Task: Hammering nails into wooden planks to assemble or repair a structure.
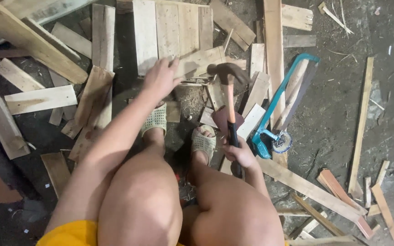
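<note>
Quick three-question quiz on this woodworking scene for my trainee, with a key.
1. True or false: the right hand grips a wooden-handled claw hammer.
2. Which hand presses on the pale wooden slat?
3. What lies right of the hammer: A) teal-framed hacksaw, B) drill, C) pliers?

Key: 1 true. 2 the left hand. 3 A.

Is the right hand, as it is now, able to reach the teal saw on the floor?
Probably yes, but not freely. The right hand is closed around the hammer handle, so it is occupied. The teal saw lies just beside it on the planks, its handle close, with nothing between them.
</note>
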